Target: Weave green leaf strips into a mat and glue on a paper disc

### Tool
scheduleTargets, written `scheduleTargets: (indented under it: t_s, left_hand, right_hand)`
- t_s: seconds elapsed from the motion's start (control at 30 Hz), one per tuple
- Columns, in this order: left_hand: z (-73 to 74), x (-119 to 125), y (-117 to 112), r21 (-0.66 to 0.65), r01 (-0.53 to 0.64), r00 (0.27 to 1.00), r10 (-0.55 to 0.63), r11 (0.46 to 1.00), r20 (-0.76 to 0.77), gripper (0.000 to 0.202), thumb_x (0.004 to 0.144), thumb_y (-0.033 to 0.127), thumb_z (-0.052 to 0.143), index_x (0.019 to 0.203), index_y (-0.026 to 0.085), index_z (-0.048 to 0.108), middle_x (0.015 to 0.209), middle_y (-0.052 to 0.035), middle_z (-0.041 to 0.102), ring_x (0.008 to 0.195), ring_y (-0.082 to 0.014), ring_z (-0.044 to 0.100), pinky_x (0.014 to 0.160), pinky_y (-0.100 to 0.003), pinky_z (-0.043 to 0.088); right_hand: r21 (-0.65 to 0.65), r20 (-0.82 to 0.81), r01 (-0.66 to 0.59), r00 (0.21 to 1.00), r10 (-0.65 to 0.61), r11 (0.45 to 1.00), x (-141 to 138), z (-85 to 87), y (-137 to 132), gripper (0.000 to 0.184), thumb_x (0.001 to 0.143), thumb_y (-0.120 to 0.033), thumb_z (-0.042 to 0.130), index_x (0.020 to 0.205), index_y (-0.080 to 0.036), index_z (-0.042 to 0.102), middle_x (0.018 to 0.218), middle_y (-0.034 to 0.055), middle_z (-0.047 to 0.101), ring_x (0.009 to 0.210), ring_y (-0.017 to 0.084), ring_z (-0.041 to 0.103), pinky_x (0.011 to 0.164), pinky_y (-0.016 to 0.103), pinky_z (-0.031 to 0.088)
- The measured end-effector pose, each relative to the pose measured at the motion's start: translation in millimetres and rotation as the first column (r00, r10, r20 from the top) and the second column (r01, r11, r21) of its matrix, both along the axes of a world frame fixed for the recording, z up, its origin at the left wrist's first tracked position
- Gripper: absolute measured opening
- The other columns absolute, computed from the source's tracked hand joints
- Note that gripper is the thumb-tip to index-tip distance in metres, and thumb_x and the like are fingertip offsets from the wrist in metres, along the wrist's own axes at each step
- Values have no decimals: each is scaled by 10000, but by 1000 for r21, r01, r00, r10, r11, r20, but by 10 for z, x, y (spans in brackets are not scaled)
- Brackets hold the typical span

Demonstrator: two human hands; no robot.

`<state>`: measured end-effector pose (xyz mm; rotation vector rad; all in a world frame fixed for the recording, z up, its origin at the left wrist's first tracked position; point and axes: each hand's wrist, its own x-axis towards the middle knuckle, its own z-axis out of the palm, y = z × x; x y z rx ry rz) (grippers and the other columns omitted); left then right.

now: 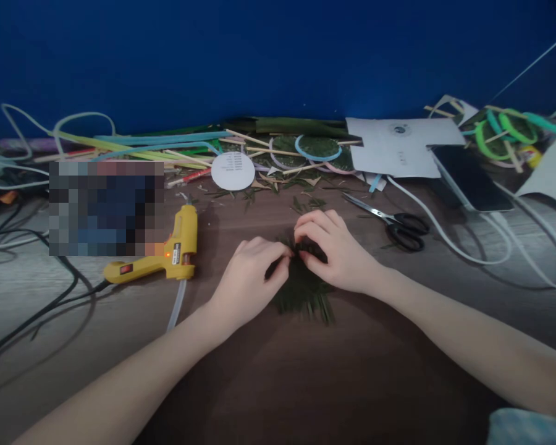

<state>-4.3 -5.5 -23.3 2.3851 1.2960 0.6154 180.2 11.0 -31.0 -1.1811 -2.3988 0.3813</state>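
**A:** Where are the leaves?

**B:** Flat on the worktop, dead centre, right in front of the person. It's a dark green bunch of narrow blades, fanning out toward the near edge.

**A:** And the hands?

**B:** Both sit at the far end of the bunch, where the blades meet. The left hand comes in from the side, its grip pressed together on the blades, thumb against fingertips. The right hand arches over the top, its grip also pinching the leaves, knuckles up. The fingertips of the two hands nearly touch.

**A:** Why hold that end?

**B:** My guess is that pinching where the blades cross stops the fan from sliding apart, while the worktop takes the weight.

**A:** What's around them?

**B:** A yellow glue gun sits just left of the left hand. Its small light glows, its nozzle points away from the hands and a clear stick trails from its back. It probably sits there so it's in easy reach without heat near the fingers. Scissors lie near the right hand, blades apart, again within reach. Farther back are a phone on its white cable, a sheet of paper, a white disc and leaf scraps. Sticks and straws are pushed against the blue wall.
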Motion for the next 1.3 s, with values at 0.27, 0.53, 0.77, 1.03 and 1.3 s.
scheduleTargets:
  t_s: [0.27, 0.53, 0.77, 1.03, 1.3]
  left_hand:
    - [10, -6, -3, 0, 1, 1000, -1, 1000, 14, 166, 828, 148, 442, 767, 180, 593, 747, -3, 634, 728, -154, 560, 674, -284, 418]
    - [13, 1, -5, -15, -2, 1000, 2, 1000, 28, 168, 818, 137, 442, 778, 182, 599, 737, -2, 636, 731, -158, 570, 675, -283, 419]
    - [26, -4, 3, -65, -12, 1000, 13, 998, 21, 163, 819, 155, 444, 768, 188, 596, 739, 0, 630, 725, -160, 561, 669, -287, 414]
    - [35, -15, 24, -120, -20, 998, 27, 993, 58, 146, 817, 149, 460, 801, 185, 601, 756, 6, 632, 743, -155, 568, 697, -280, 414]
    - [68, -6, 19, -135, -11, 999, 17, 991, 45, 120, 827, 197, 469, 829, 203, 589, 772, 17, 635, 756, -159, 562, 732, -306, 411]
  right_hand:
    - [59, -5, -43, 999, 44, 997, 22, -26, -3, 113, 793, -123, 486, 874, -198, 462, 1005, 66, 529, 873, 203, 424, 750, 351, 340]
    - [37, -62, -50, 997, 52, 998, 30, -30, 5, 99, 793, -102, 494, 825, -187, 455, 893, 54, 549, 832, 185, 437, 736, 334, 346]
    - [19, -163, -106, 981, 107, 994, 41, -13, -2, 111, 792, -83, 506, 776, -193, 497, 841, 30, 621, 857, 177, 511, 772, 335, 374]
    - [-42, -277, -103, 957, 88, 994, 66, 12, -12, 73, 782, -124, 560, 774, -195, 543, 781, 25, 622, 788, 158, 543, 728, 308, 430]
    - [31, -263, -184, 947, 185, 983, 68, 0, -17, 87, 795, -124, 547, 736, -187, 561, 750, 22, 645, 777, 157, 541, 730, 325, 415]
